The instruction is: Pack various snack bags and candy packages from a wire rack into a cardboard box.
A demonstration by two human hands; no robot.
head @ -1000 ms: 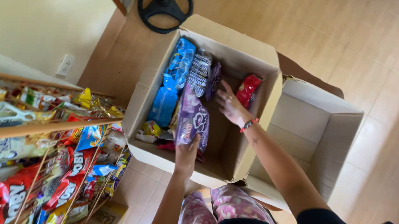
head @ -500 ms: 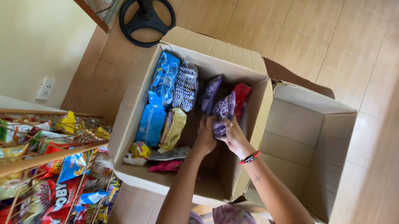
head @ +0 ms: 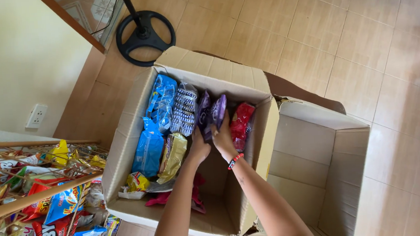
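Below, reached into the cardboard box point(head: 124, 158) — left hand point(head: 198, 151) and right hand point(head: 224, 139) side by side, both closed around purple snack packets point(head: 211, 114). Stood upright near the far wall — between grey-striped packets point(head: 184, 110) and red packet point(head: 241, 123).

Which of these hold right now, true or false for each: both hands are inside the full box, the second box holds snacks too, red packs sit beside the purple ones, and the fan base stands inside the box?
1. Both hands, left hand and right hand, are on the purple packs inside the cardboard box. True.
2. The second box holds snacks. False: what shows of its inside is bare.
3. Red packs sit beside the purple ones. True.
4. The black round base stands inside the box. False: it stands on the floor beyond it.
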